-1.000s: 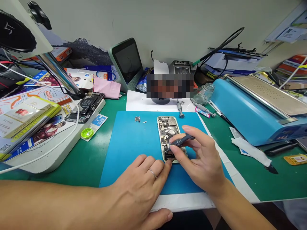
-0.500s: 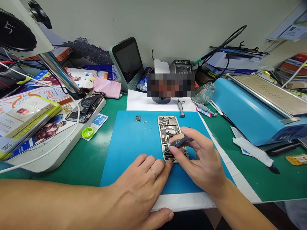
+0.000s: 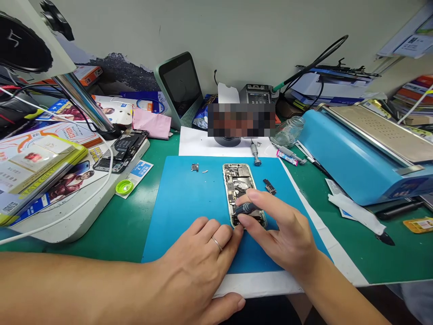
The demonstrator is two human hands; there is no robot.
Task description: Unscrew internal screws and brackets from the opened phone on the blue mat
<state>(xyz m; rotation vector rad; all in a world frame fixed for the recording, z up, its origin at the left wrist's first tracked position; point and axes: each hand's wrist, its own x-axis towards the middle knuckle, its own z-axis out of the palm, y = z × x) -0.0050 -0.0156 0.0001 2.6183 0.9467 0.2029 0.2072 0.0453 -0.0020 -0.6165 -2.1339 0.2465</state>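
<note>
An opened phone (image 3: 239, 185) with its circuit boards showing lies upright on a blue work mat (image 3: 189, 203). My right hand (image 3: 282, 234) is closed around a dark screwdriver (image 3: 248, 208), whose tip points into the phone's lower half. My left hand (image 3: 199, 257) lies flat on the mat, fingers spread, one fingertip touching the phone's lower left corner; a ring sits on one finger. A small dark part (image 3: 269, 185) rests on the mat just right of the phone. Two tiny parts (image 3: 194, 167) lie on the mat's upper left.
A blue machine (image 3: 355, 158) fills the right side. Behind the mat are a grey driver (image 3: 255, 155), a glass jar (image 3: 289, 131) and a tilted tablet (image 3: 179, 88). On the left are a second opened phone (image 3: 122, 151), a green cap (image 3: 123, 187), boxes and white cables.
My right hand has lowered and tilted the screwdriver steeper over the phone, uncovering the small dark part to the phone's right. The left hand has stayed put.
</note>
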